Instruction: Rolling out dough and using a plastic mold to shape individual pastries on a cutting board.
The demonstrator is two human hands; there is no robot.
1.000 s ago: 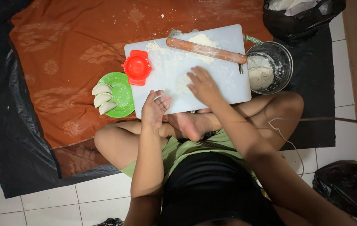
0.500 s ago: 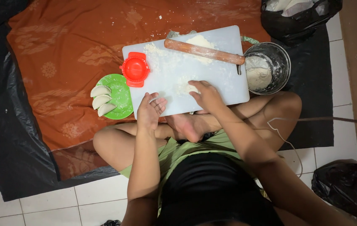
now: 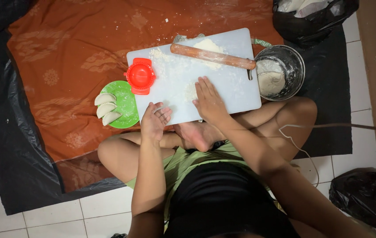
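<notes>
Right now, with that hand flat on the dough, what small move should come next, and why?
Probably reach for the rolling pin. The right hand presses a small dough piece on the white board, and the pin lies unused at the far edge.

Your cutting board (image 3: 236, 88) is smooth white plastic w/ a floury, matt dusting; rolling pin (image 3: 212, 56) is bare wood. Bowl (image 3: 294, 66) is shiny metal, the press (image 3: 140, 76) and plate (image 3: 128, 105) glossy plastic.

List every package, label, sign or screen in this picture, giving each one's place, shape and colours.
No labels, signs or screens show.
Black plastic bag: top right, beyond the metal bowl, open, pale contents inside.
Black plastic bag: bottom right on the tiles, crumpled, closed.
</notes>
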